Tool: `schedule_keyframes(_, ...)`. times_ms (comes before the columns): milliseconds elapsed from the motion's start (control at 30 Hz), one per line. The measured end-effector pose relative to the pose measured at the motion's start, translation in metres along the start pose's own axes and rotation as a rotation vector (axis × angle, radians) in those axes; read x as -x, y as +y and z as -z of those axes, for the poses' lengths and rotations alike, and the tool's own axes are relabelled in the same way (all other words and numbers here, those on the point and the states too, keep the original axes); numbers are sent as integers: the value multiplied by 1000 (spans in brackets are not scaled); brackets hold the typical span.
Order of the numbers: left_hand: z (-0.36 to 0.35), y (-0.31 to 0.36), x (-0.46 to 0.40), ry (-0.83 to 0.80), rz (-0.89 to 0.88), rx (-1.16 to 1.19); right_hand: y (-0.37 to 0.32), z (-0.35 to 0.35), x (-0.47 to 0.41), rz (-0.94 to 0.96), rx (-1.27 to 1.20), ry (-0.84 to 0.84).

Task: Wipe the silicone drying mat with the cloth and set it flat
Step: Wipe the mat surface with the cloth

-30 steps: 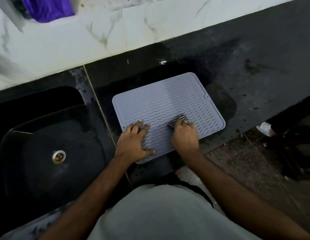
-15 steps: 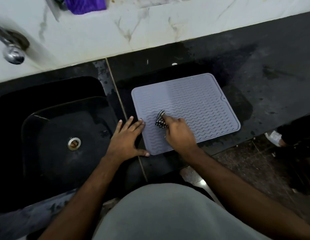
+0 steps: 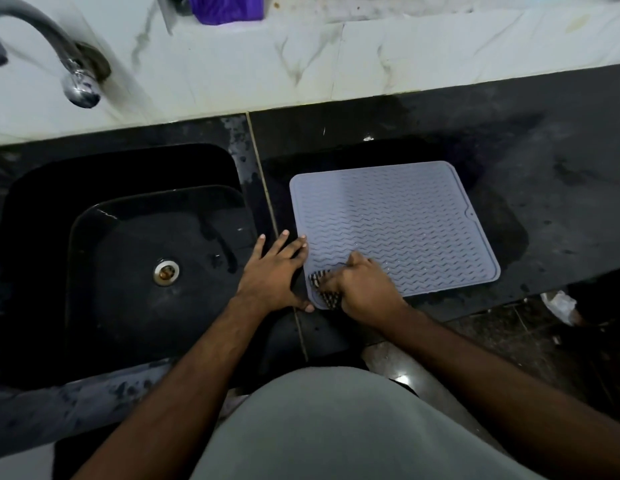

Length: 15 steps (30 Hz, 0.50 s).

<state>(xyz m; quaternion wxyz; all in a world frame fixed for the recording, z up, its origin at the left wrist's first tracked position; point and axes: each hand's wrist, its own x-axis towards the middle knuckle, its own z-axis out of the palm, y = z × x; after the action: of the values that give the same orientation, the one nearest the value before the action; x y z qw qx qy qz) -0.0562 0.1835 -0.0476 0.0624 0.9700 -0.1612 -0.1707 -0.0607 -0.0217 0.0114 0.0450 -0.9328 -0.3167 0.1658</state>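
On the black stone counter (image 3: 544, 188), my left hand (image 3: 272, 271) lies flat, fingers straight, at the edge of the grey wavy-ribbed silicone mat (image 3: 398, 216); my right hand (image 3: 362, 289) bunches the checked cloth (image 3: 320, 284), mostly hidden, on its near-left corner.

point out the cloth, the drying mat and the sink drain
cloth (image 3: 323, 285): head view, on the checked fabric showing left of the knuckles.
drying mat (image 3: 398, 216): head view, on its bare ribbed middle.
sink drain (image 3: 166, 271): head view, on the metal ring's centre.
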Motion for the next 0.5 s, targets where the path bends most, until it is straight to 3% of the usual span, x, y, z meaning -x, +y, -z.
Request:
schedule_keyframes(67, 0, -1, 0, -5, 4, 7, 1, 9, -15, -85, -47, 147)
schedule_keyframes(133, -2, 0, 1, -5, 5, 16, -3, 5, -30, -169, -58, 188)
schedule_keyframes(267, 0, 2, 0, 29, 30, 0, -18, -31, -25, -196, 95, 60)
schedule_keyframes(400, 4, 9, 2, 33, 21, -27, -22, -38, 10, -90, 80, 117)
schedule_keyframes(500, -3, 18, 5, 35, 29, -8, -14, -20, 20, -76, 66, -33)
